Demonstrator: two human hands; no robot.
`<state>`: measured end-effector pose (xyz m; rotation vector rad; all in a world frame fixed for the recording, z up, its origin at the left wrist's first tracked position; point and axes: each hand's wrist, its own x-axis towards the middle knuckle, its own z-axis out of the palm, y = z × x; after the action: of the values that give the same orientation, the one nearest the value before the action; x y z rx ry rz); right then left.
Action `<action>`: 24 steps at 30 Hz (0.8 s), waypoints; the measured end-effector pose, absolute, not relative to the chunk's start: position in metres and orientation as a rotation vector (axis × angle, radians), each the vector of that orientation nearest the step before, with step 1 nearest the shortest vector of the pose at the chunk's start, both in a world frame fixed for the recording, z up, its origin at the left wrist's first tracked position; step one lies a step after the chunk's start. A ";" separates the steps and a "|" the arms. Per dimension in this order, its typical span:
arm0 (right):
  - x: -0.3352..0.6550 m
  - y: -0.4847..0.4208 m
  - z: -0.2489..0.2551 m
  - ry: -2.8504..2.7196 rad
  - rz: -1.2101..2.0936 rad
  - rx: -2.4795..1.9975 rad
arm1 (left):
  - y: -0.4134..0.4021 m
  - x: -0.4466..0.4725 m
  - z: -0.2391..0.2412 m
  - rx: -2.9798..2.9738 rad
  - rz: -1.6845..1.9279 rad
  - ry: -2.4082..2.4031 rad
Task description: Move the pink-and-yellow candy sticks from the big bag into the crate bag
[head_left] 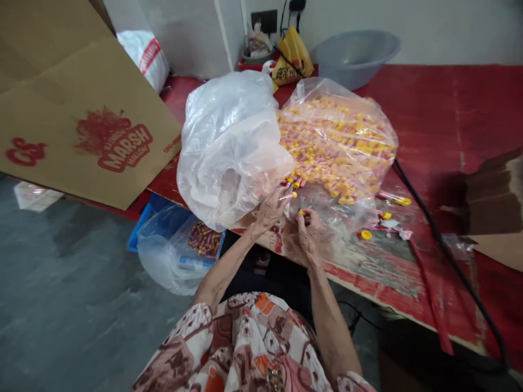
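A big clear plastic bag lies open on the red table, full of several small pink tubes with yellow caps. My left hand reaches into the bag's mouth and pinches one pink tube with a yellow cap. My right hand rests at the table's near edge, fingers closed around a small yellow-capped piece. Both hands sit close together, just in front of the pile.
Loose yellow caps and a tube lie to the right. A black cable crosses the table. A grey basin stands at the back. A cardboard box leans at left; below, a blue crate holds a bag of tubes.
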<state>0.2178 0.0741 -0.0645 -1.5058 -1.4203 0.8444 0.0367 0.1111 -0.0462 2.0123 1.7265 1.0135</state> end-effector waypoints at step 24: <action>0.223 0.071 -0.062 -1.394 0.766 -1.622 | 0.062 0.051 -0.035 2.080 0.709 1.757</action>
<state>0.2230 0.0709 -0.0617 -1.6215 -1.3943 0.7660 0.0513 0.0616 -0.0345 2.0798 1.7566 0.7086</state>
